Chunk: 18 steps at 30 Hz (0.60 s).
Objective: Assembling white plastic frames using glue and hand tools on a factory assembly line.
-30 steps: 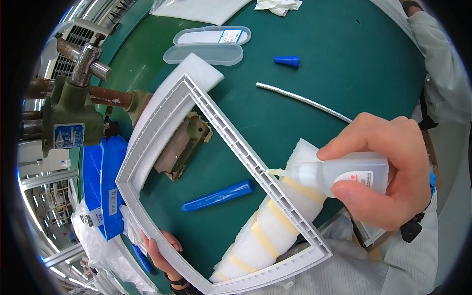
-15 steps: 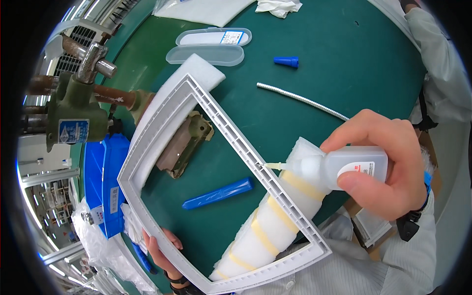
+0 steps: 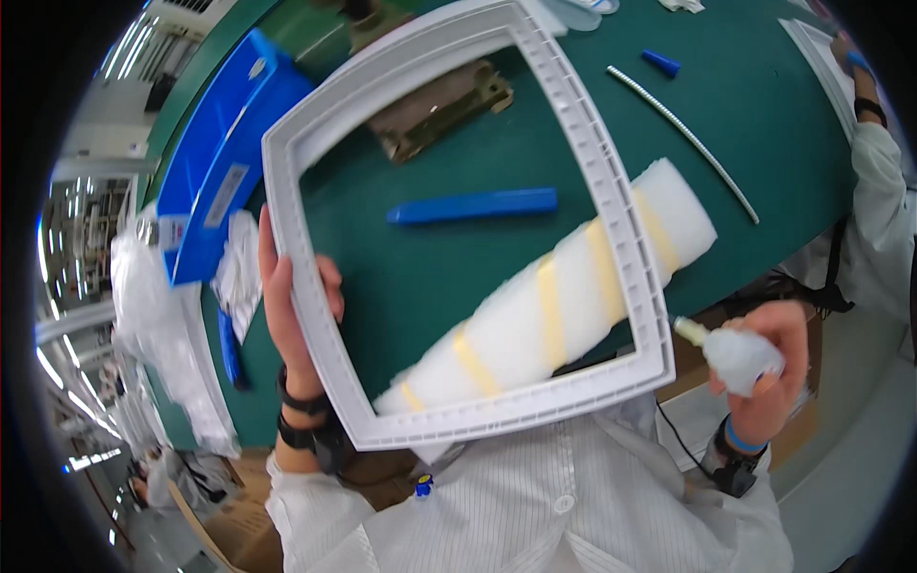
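A large white rectangular plastic frame [image 3: 611,205] is held up over the green table, its ribbed inner side facing me. My left hand [image 3: 287,296] grips its left rail, thumb on the inside. My right hand [image 3: 764,368] holds a small translucent squeeze bottle [image 3: 731,351] whose pale nozzle points at the frame's lower right corner. Under the frame lies a white foam roll [image 3: 544,315] wrapped with several yellow tape bands. A blue plastic strip [image 3: 473,205] and a brass-coloured metal fixture [image 3: 439,113] show through the frame's opening.
Blue bins [image 3: 215,162] and crumpled clear plastic bags [image 3: 158,315] stand at the left. A thin white ribbed rod [image 3: 683,138] and a blue cap [image 3: 661,63] lie on the green table [image 3: 764,115] at the right. Another person's white sleeve [image 3: 874,191] is at far right.
The frame has swung round and come closer to me. My right hand with the bottle has dropped from the frame's right rail to beside its lower right corner.
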{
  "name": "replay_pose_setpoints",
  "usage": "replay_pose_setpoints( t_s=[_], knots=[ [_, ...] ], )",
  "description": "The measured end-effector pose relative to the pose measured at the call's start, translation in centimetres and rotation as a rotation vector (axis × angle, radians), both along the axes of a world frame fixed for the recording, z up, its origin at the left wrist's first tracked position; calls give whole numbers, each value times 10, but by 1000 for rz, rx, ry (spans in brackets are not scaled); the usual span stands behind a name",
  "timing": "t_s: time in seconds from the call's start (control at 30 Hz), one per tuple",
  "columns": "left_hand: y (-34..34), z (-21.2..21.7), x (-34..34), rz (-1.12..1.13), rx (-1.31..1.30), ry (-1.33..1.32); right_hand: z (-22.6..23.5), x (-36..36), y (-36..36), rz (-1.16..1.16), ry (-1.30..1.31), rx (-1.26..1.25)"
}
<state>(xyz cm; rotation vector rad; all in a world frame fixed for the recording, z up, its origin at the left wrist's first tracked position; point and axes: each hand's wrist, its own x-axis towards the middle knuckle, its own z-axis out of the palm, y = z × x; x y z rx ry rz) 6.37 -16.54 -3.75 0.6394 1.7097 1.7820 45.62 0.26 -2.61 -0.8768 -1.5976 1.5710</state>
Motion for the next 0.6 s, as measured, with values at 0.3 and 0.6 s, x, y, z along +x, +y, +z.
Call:
replay_pose_setpoints(
  t_s=[0.3,0.6],
  knots=[
    [-12,-12,-5,-72,109,-65,-3,-11,-65,383,4,8],
    [-17,-12,-8,-103,90,-13,15,-24,-74,411,-163,59]
  ],
)
